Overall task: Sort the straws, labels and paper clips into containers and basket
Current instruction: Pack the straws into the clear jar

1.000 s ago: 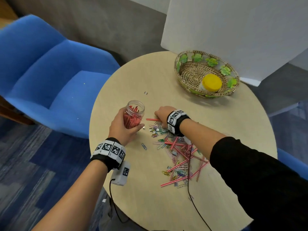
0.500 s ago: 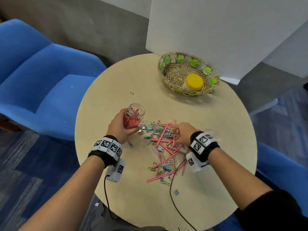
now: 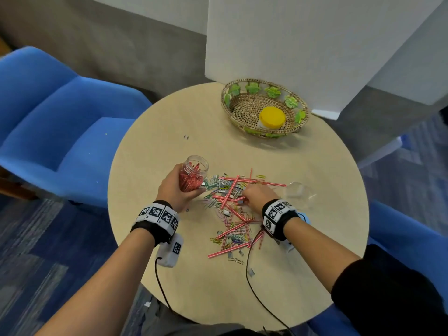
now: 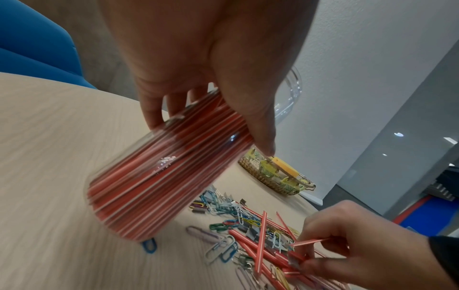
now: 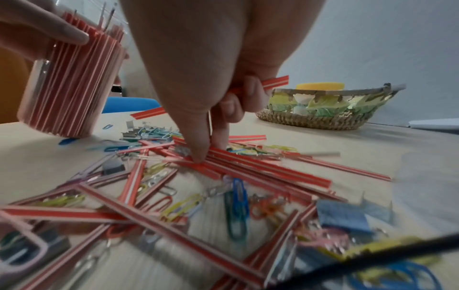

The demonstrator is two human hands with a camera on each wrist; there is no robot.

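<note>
Straws (image 3: 238,190) are red-striped, thin, look light and a bit springy, and lie crossed in a loose pile mid-tabletop (image 3: 303,263), tangled with coloured paper clips (image 3: 231,236) and small metal label pieces, so best pinched near one end and slid out lengthwise, or clips probably drag along. Right hand (image 3: 257,195) is down on the pile, fingers (image 5: 198,145) pinching a straw and pressing into the heap, one more straw tucked under the curled fingers. Left hand (image 3: 175,190) wraps the clear jar (image 3: 193,177) at the pile's left edge, tilted, lid off, packed with straws standing on end. Jar looks smooth and likely slippery, so grip the body. Woven basket (image 3: 242,106) sits far right, holding a yellow-lidded container (image 3: 272,117); contents not visible
</note>
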